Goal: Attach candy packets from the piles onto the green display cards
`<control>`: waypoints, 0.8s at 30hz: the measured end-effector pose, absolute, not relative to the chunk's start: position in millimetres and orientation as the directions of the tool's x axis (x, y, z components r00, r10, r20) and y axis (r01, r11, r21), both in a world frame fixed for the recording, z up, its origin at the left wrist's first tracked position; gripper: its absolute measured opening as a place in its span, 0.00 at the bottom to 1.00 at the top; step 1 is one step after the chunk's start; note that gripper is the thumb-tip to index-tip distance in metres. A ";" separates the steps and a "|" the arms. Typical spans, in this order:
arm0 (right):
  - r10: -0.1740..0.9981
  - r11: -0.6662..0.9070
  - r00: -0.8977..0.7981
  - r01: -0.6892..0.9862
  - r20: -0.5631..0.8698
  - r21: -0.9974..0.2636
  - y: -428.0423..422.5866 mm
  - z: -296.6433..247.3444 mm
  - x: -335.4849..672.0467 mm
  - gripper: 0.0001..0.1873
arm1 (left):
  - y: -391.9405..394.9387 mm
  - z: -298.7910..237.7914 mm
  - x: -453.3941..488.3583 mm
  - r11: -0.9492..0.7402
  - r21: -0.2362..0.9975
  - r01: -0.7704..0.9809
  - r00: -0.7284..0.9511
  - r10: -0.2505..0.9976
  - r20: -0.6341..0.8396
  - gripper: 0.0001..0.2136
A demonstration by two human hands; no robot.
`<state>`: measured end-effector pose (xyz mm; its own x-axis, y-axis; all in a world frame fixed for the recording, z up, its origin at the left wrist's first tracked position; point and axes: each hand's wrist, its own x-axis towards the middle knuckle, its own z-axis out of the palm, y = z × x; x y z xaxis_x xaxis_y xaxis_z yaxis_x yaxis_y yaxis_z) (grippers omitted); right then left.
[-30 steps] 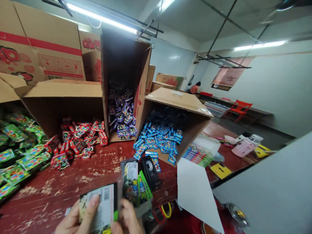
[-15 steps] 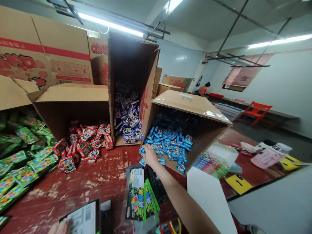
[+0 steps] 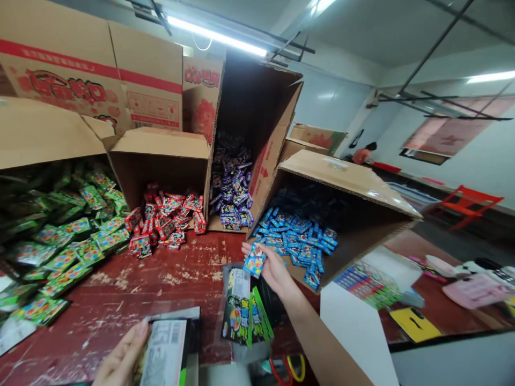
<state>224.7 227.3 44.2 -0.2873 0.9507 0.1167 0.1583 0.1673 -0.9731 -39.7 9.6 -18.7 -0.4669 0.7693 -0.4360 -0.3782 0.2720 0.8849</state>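
In the head view my right hand (image 3: 276,269) is closed on a small blue candy packet (image 3: 255,260), held with its printed face up in front of the box of blue packets (image 3: 295,241). Low in the view, my left hand (image 3: 124,354) grips a black plastic pouch (image 3: 169,351) by its left side; a white barcode label covers much of it. Similar black and green pouches (image 3: 237,313) lie on the red table (image 3: 189,273) just below my right hand.
Tipped cartons hold purple packets (image 3: 235,198), red packets (image 3: 171,214) and green packets (image 3: 80,241). Red and yellow scissors handles (image 3: 295,370) lie at the front edge. A yellow phone-like case (image 3: 415,324) and a pink bottle (image 3: 477,289) are on the right. A person (image 3: 364,154) sits far back.
My right hand has drawn back from the blue pile with a packet, turning it face up. My left hand has come further into view with the pouch. The view has swung left.
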 end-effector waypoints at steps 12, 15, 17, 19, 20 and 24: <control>0.802 -0.407 -0.588 -0.410 -0.104 -0.816 127.3 58.4 125.5 0.23 | -16.7 17.0 -1.8 0.203 0.707 -0.678 -0.255 0.837 -0.484 0.17; 0.803 -0.222 -0.596 -0.320 0.013 -0.921 128.3 53.7 107.9 0.22 | -18.7 22.0 0.3 0.183 0.727 -0.661 -0.266 0.849 -0.456 0.17; 0.786 -0.115 -0.616 -0.242 0.061 -0.963 131.4 43.0 103.6 0.19 | -19.1 22.1 1.4 0.184 0.749 -0.637 -0.271 0.856 -0.441 0.17; 0.764 -0.083 -0.643 -0.183 0.056 -0.980 134.7 33.5 103.6 0.17 | -18.9 20.7 2.3 0.190 0.753 -0.630 -0.271 0.855 -0.443 0.18; 0.764 -0.082 -0.643 -0.175 0.051 -0.981 135.8 30.9 104.0 0.18 | -18.6 19.9 2.6 0.190 0.749 -0.634 -0.271 0.853 -0.446 0.18; 0.829 -0.066 -0.550 -0.267 0.096 -0.961 133.7 33.6 101.0 0.25 | -15.6 20.9 3.9 0.163 0.747 -0.645 -0.262 0.870 -0.417 0.16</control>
